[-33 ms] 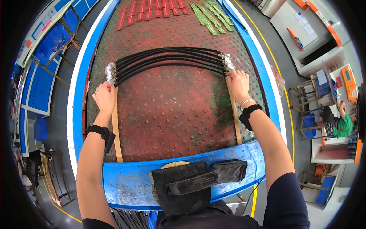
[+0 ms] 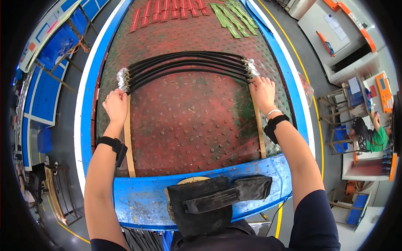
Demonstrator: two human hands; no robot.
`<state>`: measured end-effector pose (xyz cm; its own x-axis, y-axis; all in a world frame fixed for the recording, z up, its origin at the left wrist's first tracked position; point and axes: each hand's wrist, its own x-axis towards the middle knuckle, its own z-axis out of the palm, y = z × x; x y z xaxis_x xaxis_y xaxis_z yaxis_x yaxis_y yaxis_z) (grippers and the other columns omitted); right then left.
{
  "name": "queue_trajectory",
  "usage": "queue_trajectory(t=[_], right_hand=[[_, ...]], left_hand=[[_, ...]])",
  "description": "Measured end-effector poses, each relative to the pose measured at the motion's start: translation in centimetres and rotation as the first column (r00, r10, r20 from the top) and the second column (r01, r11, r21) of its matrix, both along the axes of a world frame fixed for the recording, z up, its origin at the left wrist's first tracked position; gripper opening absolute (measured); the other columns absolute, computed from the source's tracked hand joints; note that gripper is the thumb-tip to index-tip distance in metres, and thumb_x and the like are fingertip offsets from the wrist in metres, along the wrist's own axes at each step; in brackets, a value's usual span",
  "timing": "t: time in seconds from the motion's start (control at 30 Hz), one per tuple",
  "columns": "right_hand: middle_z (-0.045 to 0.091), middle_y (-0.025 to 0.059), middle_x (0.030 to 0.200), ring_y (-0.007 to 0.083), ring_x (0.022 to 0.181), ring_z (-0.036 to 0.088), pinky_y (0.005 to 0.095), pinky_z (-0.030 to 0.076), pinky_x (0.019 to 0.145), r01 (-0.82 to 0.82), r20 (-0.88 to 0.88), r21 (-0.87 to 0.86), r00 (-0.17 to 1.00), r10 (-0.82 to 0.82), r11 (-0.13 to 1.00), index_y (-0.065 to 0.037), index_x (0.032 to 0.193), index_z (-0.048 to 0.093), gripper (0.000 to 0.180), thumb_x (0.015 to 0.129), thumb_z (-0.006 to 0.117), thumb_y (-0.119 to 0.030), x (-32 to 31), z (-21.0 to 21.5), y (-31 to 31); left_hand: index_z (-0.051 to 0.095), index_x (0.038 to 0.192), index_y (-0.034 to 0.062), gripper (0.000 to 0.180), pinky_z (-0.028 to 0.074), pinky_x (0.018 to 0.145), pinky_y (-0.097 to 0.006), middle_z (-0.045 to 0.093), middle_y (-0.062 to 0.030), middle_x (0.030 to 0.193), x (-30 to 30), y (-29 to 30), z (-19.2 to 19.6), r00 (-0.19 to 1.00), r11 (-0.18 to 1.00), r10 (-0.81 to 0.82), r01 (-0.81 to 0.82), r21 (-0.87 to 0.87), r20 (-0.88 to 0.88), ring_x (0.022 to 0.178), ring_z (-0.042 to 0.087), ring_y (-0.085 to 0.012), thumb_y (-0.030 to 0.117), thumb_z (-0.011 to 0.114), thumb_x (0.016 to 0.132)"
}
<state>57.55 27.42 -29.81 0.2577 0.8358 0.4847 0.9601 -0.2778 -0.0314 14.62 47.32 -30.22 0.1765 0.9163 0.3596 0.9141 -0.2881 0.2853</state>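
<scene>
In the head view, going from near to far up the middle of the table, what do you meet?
Blue table edge → bare studded red mat → bundle of black hoses → red strips at the far end.

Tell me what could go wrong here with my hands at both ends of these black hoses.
The black hoses bow loosely, so they might spread or tangle if one end shifts. The clear wrap on the ends looks loose and could slip off. Left hand and right hand rest on thin wooden strips, which may slide on the studded mat.
</scene>
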Motion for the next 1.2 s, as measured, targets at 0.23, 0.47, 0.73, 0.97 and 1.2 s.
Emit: queue_trajectory(t=[0.23, 0.47, 0.73, 0.97, 1.2], right_hand=[[0.057, 0.0045, 0.080, 0.0240, 0.083, 0.053, 0.0386, 0.037, 0.073, 0.011, 0.017, -0.028, 1.000, -0.010, 1.000, -0.010, 0.081, 0.056, 0.009, 0.073, 0.060, -0.012, -0.3, 0.3, -0.5], [0.055, 0.0044, 0.078, 0.0238, 0.081, 0.052, 0.0362, 0.037, 0.072, -0.027, 0.053, -0.004, 0.998, 0.027, 1.000, -0.010, 0.080, 0.055, 0.006, 0.075, 0.058, -0.011, -0.1, -0.1, -0.1], [0.053, 0.0042, 0.076, 0.0233, 0.079, 0.052, 0.0357, 0.037, 0.070, -0.016, 0.039, -0.013, 0.999, 0.017, 1.000, -0.010, 0.079, 0.055, 0.004, 0.076, 0.058, -0.011, -0.1, -0.1, 0.1], [0.056, 0.0052, 0.081, 0.0238, 0.085, 0.053, 0.0376, 0.037, 0.074, -0.002, 0.010, -0.012, 1.000, 0.002, 1.000, -0.010, 0.084, 0.056, 0.011, 0.076, 0.061, -0.015, 0.2, 0.1, -0.4], [0.059, 0.0071, 0.084, 0.0231, 0.084, 0.057, 0.0358, 0.041, 0.075, -0.063, -0.319, -0.022, 0.946, 0.052, 0.998, -0.005, 0.092, 0.055, 0.021, 0.074, 0.065, -0.013, -1.8, 4.9, -6.4]], left_hand=[[0.063, 0.075, 0.0103, 0.008, 0.038, 0.073, -0.044, 0.058, -0.0078, 0.081, -0.3, 0.2, -0.9, 0.999, 0.992, -0.008, 0.014, 0.123, -0.051, 0.084, 0.057, -0.0267, 0.018, 0.060, 0.075], [0.062, 0.073, 0.0092, 0.007, 0.036, 0.076, -0.041, 0.057, -0.0079, 0.081, -0.4, 0.2, -0.5, 1.000, 0.997, -0.008, 0.009, 0.072, -0.008, 0.086, 0.055, -0.0258, 0.016, 0.061, 0.074], [0.063, 0.073, 0.0092, 0.007, 0.036, 0.074, -0.041, 0.058, -0.0076, 0.081, -0.2, 0.1, -0.5, 0.999, 0.997, -0.034, 0.034, 0.064, -0.010, 0.085, 0.055, -0.0255, 0.016, 0.060, 0.074], [0.062, 0.080, 0.0095, 0.012, 0.038, 0.076, -0.044, 0.059, -0.0077, 0.085, -0.2, 0.4, -0.4, 0.996, 0.998, -0.019, 0.023, 0.051, -0.082, 0.090, 0.056, -0.0259, 0.020, 0.061, 0.075], [0.052, 0.088, 0.0043, 0.025, 0.041, 0.073, -0.039, 0.055, -0.0121, 0.088, -4.3, -2.4, 2.0, 0.943, 0.941, -0.330, 0.324, -0.101, -0.047, 0.086, 0.055, -0.0307, 0.020, 0.065, 0.074]])
